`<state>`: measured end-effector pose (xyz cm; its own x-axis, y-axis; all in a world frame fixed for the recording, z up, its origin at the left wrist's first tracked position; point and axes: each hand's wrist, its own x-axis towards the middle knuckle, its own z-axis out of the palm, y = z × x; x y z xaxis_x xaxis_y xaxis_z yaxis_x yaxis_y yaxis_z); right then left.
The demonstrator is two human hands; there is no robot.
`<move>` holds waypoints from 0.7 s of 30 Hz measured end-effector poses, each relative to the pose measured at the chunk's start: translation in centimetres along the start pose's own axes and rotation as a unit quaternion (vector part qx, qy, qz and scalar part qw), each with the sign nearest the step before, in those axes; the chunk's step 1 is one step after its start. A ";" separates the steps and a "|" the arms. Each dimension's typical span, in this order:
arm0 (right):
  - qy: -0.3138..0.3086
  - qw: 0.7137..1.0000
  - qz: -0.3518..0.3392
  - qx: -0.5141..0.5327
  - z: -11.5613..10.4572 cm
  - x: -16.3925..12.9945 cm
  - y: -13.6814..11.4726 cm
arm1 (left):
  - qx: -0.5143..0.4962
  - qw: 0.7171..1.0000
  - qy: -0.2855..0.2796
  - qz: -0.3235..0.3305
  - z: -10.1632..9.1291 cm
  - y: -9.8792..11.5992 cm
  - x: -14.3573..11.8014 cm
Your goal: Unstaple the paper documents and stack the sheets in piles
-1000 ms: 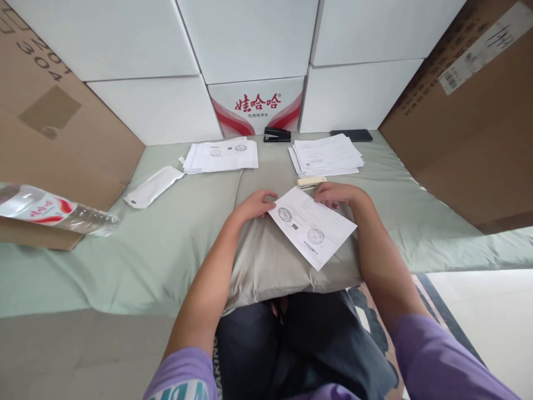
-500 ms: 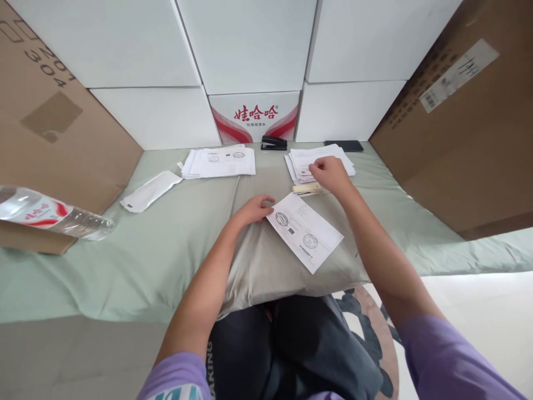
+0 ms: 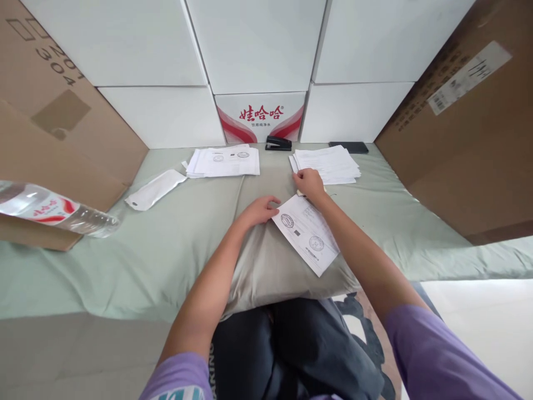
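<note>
My left hand (image 3: 260, 211) rests at the left corner of a stamped paper sheet (image 3: 310, 236), thumb and fingers closed about that corner. The sheet lies slanted on the cloth, with round stamps and a small dark square printed on it. My right hand (image 3: 308, 183) is above the sheet, at the near left edge of the right paper stack (image 3: 331, 161). Its fingers are curled together, and what they grip is hidden. A slim cream-coloured object (image 3: 300, 193) lies mostly under this hand, with only small bits showing.
A left paper stack (image 3: 222, 161), a black stapler (image 3: 278, 144) and a dark phone (image 3: 348, 147) line the back. On the left lie a white pouch (image 3: 156, 190) and a water bottle (image 3: 58, 211). Cardboard boxes (image 3: 462, 133) flank both sides; white boxes (image 3: 258, 44) stand behind.
My right hand has moved left and nearer, from over the right stack to above the cream-coloured object, covering most of it. My left hand and the stamped sheet stay nearly still.
</note>
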<state>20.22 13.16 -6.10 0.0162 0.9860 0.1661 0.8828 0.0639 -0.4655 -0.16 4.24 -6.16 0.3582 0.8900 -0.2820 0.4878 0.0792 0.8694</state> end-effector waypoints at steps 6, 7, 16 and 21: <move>0.021 1.000 0.015 -0.005 0.3 0.0 -0.1 | -0.006 1.000 -0.003 -0.006 -0.1 0.1 0.0; 0.026 0.999 0.019 -0.003 0.3 -0.1 -0.1 | -0.004 1.000 -0.005 -0.006 -0.1 0.1 0.0; 0.044 0.998 0.026 0.025 0.4 0.3 -0.1 | 0.039 0.999 -0.009 -0.005 0.0 0.0 -0.1; 0.048 0.998 0.032 0.027 0.5 0.5 -0.1 | 0.079 0.997 0.000 0.011 0.0 -0.1 0.0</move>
<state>19.94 13.70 -6.38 0.1191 0.9691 0.2161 0.8520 0.0120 -0.5234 -0.18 4.21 -6.22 0.3696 0.8912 -0.2629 0.5997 -0.0127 0.8001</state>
